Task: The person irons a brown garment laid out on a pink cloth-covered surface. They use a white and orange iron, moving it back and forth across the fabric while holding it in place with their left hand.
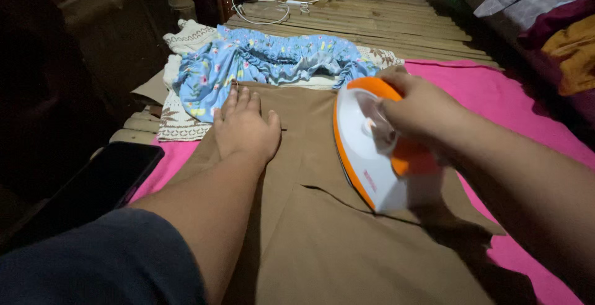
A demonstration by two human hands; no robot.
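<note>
Right hand [421, 110] wrapped around the handle of white-and-orange iron [372, 150], long axis running away from the body. Left hand [246, 128] spread flat, palm down on brown garment [322, 243], just left of the iron. Floral blue cloth [266, 63] beyond both hands.

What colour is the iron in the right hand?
White with orange trim: the iron, gripped by the right hand, shows in the head view.
</note>
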